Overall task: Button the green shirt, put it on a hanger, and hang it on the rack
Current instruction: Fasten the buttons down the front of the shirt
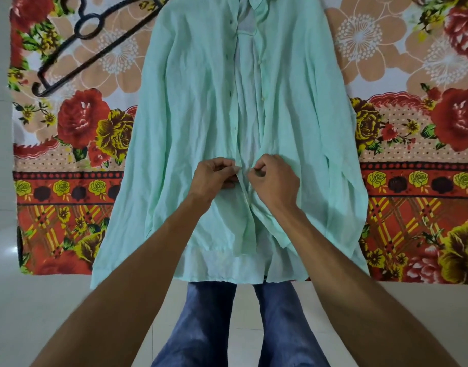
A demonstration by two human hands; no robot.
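At 6 o'clock two legs in blue denim jeans (pixel 209 327) stand on a smooth pale floor (pixel 42 313), and above them both bare forearms reach to the centre. There the left hand (pixel 214 176) and the right hand (pixel 276 181) each pinch one front edge of the single green shirt (pixel 195 115). The shirt is thin, creased and mostly unbuttoned, and lies flat along the middle of a rose-printed cloth (pixel 68 144), with one black twisted-metal hanger (pixel 87 36) at 11 o'clock.
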